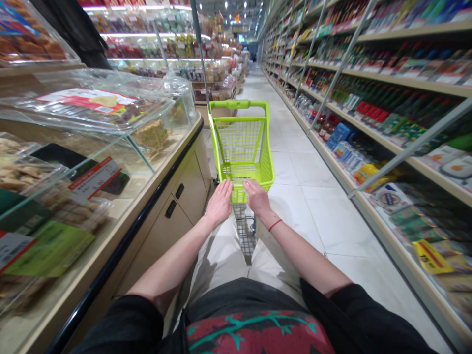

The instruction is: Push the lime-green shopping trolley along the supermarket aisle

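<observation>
A bright green plastic shopping cart (266, 147) stands in the aisle right in front of my legs. Its basket holds no goods that I can see, and a grey wire rack (246, 230) shows below. My left hand (220, 199) is on the near left end of the cart, its fingers together over the near bar. At the near right end, my right hand (258, 195) curls its fingers over the same bar. A red string circles my right wrist. The undersides of both hands are hidden.
Close on the left runs a wooden display counter (186, 184) with glass dividers and packaged foods. Long shelves (372, 132) of bottles and packets line the right. Pale floor tiles (309, 209) stretch down the aisle, with more stocked displays (155, 44) at the far left.
</observation>
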{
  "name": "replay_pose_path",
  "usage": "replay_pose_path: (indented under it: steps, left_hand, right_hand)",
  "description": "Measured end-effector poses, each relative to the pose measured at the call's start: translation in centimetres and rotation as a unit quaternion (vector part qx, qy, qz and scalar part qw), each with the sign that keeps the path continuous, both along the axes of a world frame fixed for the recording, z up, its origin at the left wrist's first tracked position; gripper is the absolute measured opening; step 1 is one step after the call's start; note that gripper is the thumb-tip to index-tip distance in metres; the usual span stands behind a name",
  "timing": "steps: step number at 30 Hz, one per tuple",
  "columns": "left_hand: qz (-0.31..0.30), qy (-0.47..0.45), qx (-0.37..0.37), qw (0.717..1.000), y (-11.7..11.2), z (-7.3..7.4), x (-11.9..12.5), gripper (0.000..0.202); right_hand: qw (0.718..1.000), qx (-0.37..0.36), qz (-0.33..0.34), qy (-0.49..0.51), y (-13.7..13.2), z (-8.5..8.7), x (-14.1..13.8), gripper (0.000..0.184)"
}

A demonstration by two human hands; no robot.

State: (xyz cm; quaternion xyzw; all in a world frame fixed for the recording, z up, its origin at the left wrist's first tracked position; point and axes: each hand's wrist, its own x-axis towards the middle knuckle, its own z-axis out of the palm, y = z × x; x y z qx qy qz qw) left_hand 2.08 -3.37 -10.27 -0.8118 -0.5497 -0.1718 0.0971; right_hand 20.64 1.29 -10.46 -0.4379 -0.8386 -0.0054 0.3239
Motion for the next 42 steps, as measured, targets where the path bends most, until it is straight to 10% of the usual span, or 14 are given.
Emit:
replay_pose_path:
  steps: [6,17,31,42]
  left_hand:
    - [0.008,-0.003,0.001,1.000,0.1,-0.2,-0.1,0.082]
    - [0.028,-0.016,0.011,0.999,-0.1,-0.1,-0.4,0.083]
    - [0.035,-0.007,0.004,0.999,-0.1,-0.3,-0.6,0.078]
    - [0.040,-0.003,0.006,0.999,0.1,0.2,-1.1,0.077]
  right_hand:
    - [0.999,-0.002,0.035,0.007,-0.3,0.1,-2.8,0.048]
    - [0.999,-0.004,-0.044,-0.023,0.8,0.6,7.1,0.055]
    - [0.999,0.015,0.035,-0.002,-0.5,0.5,-4.1,0.046]
    - [0.999,0.015,-0.035,-0.034,0.5,0.0,4.8,0.051]
